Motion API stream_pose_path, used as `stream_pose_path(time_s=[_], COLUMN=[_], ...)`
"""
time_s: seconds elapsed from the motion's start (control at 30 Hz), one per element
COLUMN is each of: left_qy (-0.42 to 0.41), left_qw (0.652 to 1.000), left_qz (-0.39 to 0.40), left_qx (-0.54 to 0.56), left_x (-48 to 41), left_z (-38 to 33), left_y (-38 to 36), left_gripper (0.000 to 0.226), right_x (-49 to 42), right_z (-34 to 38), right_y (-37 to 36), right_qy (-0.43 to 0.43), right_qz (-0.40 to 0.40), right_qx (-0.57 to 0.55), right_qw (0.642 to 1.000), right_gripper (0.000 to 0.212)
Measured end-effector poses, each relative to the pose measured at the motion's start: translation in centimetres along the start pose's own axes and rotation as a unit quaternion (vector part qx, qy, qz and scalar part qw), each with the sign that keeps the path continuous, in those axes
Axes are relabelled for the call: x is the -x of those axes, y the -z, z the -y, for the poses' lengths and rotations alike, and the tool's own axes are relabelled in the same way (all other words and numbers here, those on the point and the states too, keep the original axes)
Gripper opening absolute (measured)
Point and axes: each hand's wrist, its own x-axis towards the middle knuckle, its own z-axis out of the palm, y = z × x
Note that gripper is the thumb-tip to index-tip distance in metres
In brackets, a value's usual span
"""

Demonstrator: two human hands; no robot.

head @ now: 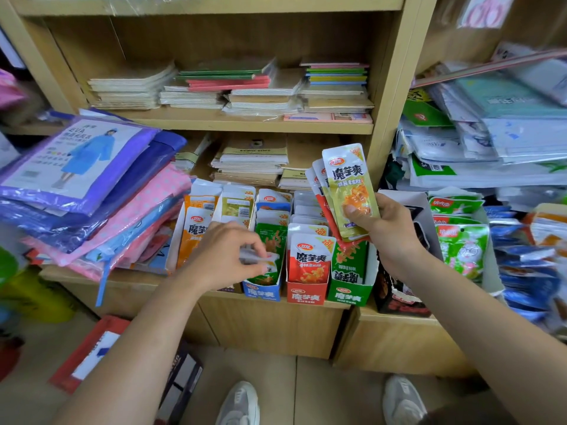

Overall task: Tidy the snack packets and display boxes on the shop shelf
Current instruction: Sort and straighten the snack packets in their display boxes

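Yellow-green packet (351, 188) fronts the small fan of snack packets that the right hand (386, 231) has up above and just right of the red display box (306, 294). The thumb is pressed across the lower front and the fingers are wrapped behind, so it's a firm closed hold on the whole bunch, with red-edged packets peeking out at the back. My guess is they're held clear like a hand of cards so they can be dealt into matching boxes one flavour at a time. Left of the red display box, the left hand (227, 256) is down over the blue display box (262, 291), thumb and fingertips nipped together on the pale top edge of a green packet (270, 271) standing in it. It's a bit blurry there, so can't say if it's lifting it or just straightening it. A green one looks like the wrong flavour for a blue box, and the green display box (348, 292) touching the red one's right side seems the likely home. The red box's own packets stand upright facing out, pretty tidy already. Further left of it, orange packets (196, 234) stand in a white-walled box. Further right, a black box (399, 299) sits skewed compared with the rest, so it probably wants squaring up.
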Motion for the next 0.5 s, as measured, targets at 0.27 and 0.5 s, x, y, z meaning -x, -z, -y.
stream_pose_path(time_s=[0.27, 0.5], left_qy=[0.05, 0.034], left_qw=[0.995, 0.996], left_qz=[0.046, 0.003], left_qx=[0.075, -0.08], left_x=[1.7, -1.8], left_z=[-0.8, -0.7], left_y=[1.3, -0.8], left_gripper=[0.026, 0.065], right_x=[0.0, 0.1], right_z=[0.0, -0.2], right_y=[-0.3, -0.1], right_qy=[-0.003, -0.005], right_qz=[-0.003, -0.001], right_qx=[0.007, -0.002], right_qw=[1.0, 1.0], right_gripper=[0.028, 0.029])
